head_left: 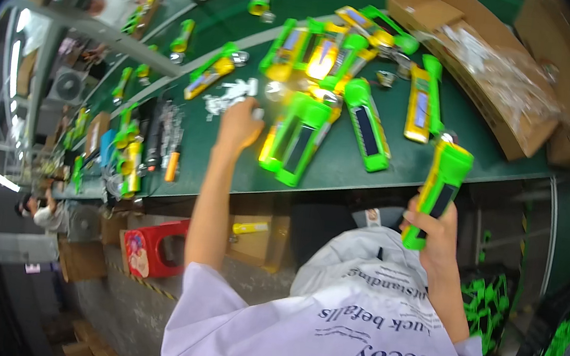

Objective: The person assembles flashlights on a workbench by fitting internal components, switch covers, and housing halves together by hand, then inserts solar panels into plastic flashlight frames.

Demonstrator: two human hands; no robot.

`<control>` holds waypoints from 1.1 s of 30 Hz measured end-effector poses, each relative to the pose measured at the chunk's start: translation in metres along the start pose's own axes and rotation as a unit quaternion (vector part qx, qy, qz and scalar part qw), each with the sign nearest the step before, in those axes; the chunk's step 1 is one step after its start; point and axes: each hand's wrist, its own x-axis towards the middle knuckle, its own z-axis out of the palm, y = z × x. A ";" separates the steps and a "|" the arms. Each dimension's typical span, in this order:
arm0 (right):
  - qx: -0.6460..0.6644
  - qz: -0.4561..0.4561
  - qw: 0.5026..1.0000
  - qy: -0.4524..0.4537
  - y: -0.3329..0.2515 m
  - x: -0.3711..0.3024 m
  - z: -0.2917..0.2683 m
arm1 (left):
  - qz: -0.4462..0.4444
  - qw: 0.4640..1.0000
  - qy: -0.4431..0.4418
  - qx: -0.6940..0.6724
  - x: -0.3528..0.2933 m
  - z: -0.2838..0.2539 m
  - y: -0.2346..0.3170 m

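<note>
My right hand (437, 234) is wrapped round the body of a green and yellow flashlight (444, 177), held tilted with its head up, off the bench's front edge. The flashlight has a dark panel on its side, and a shiny part shows at its head. My left hand (240, 128) is over the bench with fingers curled, at the near edge of a heap of small white parts (230, 94). A whitish bit shows at its fingertips, too small to name. Just right of that hand lie green flashlights (297, 140), close together, one with a lit glow behind it.
More flashlights (369, 128) are piled on the green bench (222, 165). An open cardboard box (478, 81) with clear plastic bags stands at the back right. A screwdriver (172, 166) lies left. Below are a red stool (157, 248) and crates of green parts (486, 309). Other people work far left.
</note>
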 end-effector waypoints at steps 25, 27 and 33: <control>0.013 0.006 0.994 -0.111 -0.003 -0.004 -0.006 | 0.089 0.770 -0.153 -0.613 -0.136 -0.008 0.246; -0.013 -0.016 0.996 -0.088 0.002 -0.002 -0.008 | 0.126 0.821 -0.108 -0.546 -0.140 0.000 0.245; -0.049 -0.024 0.994 -0.090 -0.001 0.001 -0.012 | 0.085 0.796 -0.095 -0.592 -0.147 0.017 0.244</control>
